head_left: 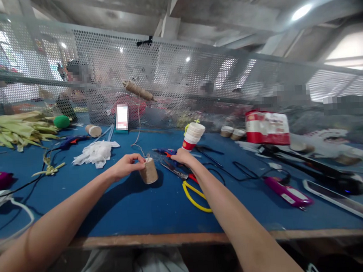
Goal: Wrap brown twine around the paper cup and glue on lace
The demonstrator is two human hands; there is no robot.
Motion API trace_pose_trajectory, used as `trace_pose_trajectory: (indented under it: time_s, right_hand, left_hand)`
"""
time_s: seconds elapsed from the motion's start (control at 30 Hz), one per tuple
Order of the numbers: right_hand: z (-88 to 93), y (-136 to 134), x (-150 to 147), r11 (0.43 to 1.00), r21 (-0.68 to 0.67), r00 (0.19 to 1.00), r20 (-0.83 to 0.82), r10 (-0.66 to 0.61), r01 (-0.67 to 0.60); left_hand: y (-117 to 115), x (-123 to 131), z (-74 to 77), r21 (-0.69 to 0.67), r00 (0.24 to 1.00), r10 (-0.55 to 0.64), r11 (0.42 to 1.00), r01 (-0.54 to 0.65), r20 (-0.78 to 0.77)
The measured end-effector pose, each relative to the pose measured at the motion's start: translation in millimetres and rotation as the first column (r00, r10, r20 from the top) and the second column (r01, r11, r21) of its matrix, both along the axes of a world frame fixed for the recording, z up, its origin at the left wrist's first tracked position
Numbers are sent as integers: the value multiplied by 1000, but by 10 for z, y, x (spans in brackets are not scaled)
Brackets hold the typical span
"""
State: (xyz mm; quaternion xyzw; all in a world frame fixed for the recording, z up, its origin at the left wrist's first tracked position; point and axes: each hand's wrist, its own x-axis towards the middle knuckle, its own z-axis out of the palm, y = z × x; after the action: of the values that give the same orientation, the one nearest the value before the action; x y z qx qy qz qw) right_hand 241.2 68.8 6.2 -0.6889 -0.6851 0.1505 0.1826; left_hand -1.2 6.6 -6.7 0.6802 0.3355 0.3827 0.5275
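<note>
My left hand (131, 164) pinches the upper edge of a small cup wrapped in brown twine (149, 172), held tilted just over the blue table. From the cup's top a loose strand of twine (138, 118) runs up to a twine roll (139, 91) mounted at the mesh panel. My right hand (182, 156) is closed around the back of a blue glue gun (162, 151) with an orange trigger; part of its grip is hidden. Under my right forearm lie yellow-handled scissors (190, 192). A stack of paper cups (193, 135) stands just behind my right hand.
Crumpled white plastic (94, 153), a second glue gun (70, 142) and corn husks (19, 128) lie left. A lit phone (121, 118) stands at the back. Right are a purple device (288, 191), black cables, a red-and-white package (266, 128) and a tablet (340, 200). A perforated metal panel (172, 79) closes the back.
</note>
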Motion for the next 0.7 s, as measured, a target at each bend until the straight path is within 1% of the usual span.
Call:
trace_pose_trajectory:
  time_s: [0.1, 0.2, 0.23, 0.3, 0.37, 0.4, 0.47, 0.53, 0.6, 0.7]
  right_hand:
    - [83, -165, -12, 996, 60, 990, -130, -61, 69]
    - [203, -379, -43, 989, 124, 955, -292, -41, 81]
    - [240, -458, -60, 991, 116, 927, -374, -17, 65]
    - [296, -616, -107, 997, 74, 798, -601, 38, 8]
    - [317, -766, -173, 996, 74, 701, -707, 91, -55]
    - [315, -833, -209, 991, 91, 683, -719, 130, -94]
    - [295, -944, -279, 979, 127, 698, -686, 203, -160]
    - [270, -1019, -336, 970, 154, 750, -616, 242, -186]
    - [253, -1063, -373, 971, 164, 811, -534, 237, -176]
    - [247, -1093, -399, 978, 133, 882, -426, 202, -160]
  left_hand:
    - [-2, -3, 4, -5, 1000, 0, 1000, 0, 1]
    - [2, -8, 12, -14, 1000, 21, 1000, -21, 15]
    - [5, -10, 14, -13, 999, 36, 999, -35, 20]
    - [13, -13, 13, 2, 997, 73, 997, -73, 21]
    - [18, -13, 11, 15, 994, 107, 994, -108, 8]
    - [20, -12, 9, 17, 993, 119, 993, -119, 0]
    - [22, -11, 7, 11, 991, 134, 991, -134, -10]
    - [27, -13, 2, 11, 989, 148, 989, -148, -4]
    - [40, -18, -8, 21, 985, 171, 985, -171, 4]
    - [67, -30, -32, 29, 980, 198, 980, -198, -3]
